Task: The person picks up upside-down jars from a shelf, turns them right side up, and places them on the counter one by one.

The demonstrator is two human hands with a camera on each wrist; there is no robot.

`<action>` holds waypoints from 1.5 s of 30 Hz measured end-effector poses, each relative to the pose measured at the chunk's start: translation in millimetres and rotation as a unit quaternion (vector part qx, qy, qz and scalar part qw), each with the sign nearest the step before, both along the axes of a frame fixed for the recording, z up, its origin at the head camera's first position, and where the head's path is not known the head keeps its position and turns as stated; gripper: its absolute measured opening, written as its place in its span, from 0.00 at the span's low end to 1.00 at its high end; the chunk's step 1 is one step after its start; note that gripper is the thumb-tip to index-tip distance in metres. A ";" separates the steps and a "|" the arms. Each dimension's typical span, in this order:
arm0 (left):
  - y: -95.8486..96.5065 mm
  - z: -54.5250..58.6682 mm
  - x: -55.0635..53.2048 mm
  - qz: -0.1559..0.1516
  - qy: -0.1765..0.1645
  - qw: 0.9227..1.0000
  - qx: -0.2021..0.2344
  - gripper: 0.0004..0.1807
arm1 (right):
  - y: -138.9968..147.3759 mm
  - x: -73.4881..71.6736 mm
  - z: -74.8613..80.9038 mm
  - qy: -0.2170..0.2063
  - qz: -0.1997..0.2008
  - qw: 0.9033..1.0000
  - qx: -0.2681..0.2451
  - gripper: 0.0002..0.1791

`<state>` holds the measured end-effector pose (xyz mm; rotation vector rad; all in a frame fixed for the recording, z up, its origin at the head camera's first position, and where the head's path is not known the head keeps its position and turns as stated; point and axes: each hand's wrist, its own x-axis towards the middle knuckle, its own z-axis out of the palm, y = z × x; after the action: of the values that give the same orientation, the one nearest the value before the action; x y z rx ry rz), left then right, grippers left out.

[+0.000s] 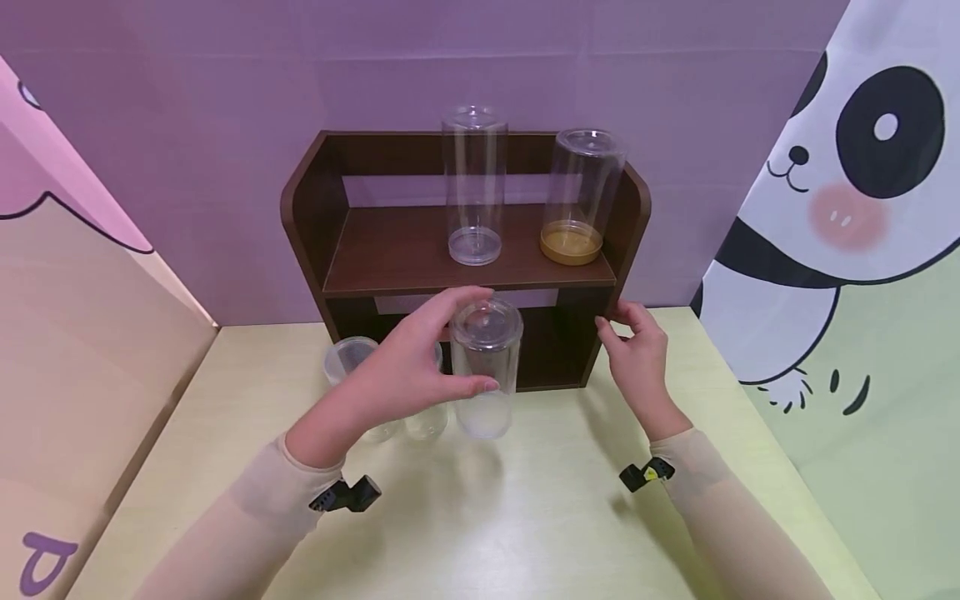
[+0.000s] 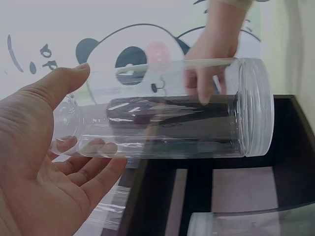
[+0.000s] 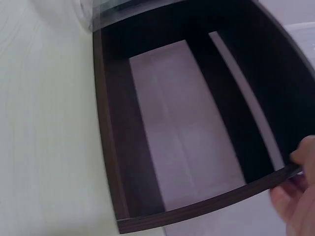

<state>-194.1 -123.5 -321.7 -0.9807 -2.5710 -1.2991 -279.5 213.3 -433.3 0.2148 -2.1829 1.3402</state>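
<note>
My left hand [image 1: 408, 358] grips a clear plastic jar [image 1: 486, 362] near its upper end, thumb on the near side. The jar hangs in front of the shelf, its clear lid [image 2: 257, 107] facing down. At the right side of the dark brown shelf [image 1: 450, 287], my right hand [image 1: 637, 346] pinches the side panel's front edge. The right wrist view shows the thumb [image 3: 304, 151] inside the panel and fingers outside it. On the upper board stand a tall clear jar [image 1: 475, 183] and a jar with a gold lid [image 1: 572, 242], both lid down.
More clear jars [image 1: 351, 354] stand on the pale table [image 1: 540, 517] left of the held jar, partly behind my left hand and forearm. A purple backdrop [image 1: 225, 167] rises behind the shelf. Printed side panels [image 1: 862, 292] flank the table.
</note>
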 end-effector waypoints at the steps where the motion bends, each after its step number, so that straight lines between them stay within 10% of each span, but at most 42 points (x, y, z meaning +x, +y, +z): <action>1: 1.0 -2.6 1.0 -0.001 -0.002 1.000 -0.002 0.53 | 1.5 1.0 1.2 -0.009 0.005 1.000 -0.002 0.12; 7: 3.4 -16.4 6.5 0.010 -0.018 1.000 -0.011 0.53 | 0.9 12.2 3.4 -0.053 0.032 0.997 -0.047 0.22; 12: 3.5 -23.2 5.9 0.007 -0.016 1.000 -0.007 0.52 | -11.9 26.3 -9.6 0.037 0.033 0.995 -0.083 0.20; 15: 2.8 -25.2 5.2 0.004 -0.013 1.000 -0.002 0.52 | -23.4 39.1 -22.8 0.091 0.099 0.988 -0.074 0.19; 20: 1.4 -25.4 5.5 -0.005 -0.011 1.000 0.010 0.52 | -41.6 60.0 -43.1 0.050 0.328 0.942 -0.043 0.27; 25: 1.5 -25.5 4.9 -0.018 -0.007 0.999 0.034 0.52 | -56.5 70.1 -53.4 -0.018 0.432 0.902 -0.012 0.41; 36: 2.1 -26.1 6.6 -0.037 0.005 0.997 0.070 0.53 | -79.4 82.3 -57.9 -0.125 0.408 0.904 -0.017 0.49; 45: -5.3 -26.5 8.6 -0.031 0.017 0.997 0.072 0.53 | -79.4 83.8 -56.5 -0.120 0.391 0.913 0.001 0.48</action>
<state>-185.6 -128.8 -348.3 -1.0539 -2.4019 -1.4464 -195.7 134.0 -489.8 1.0662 -2.4024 1.8507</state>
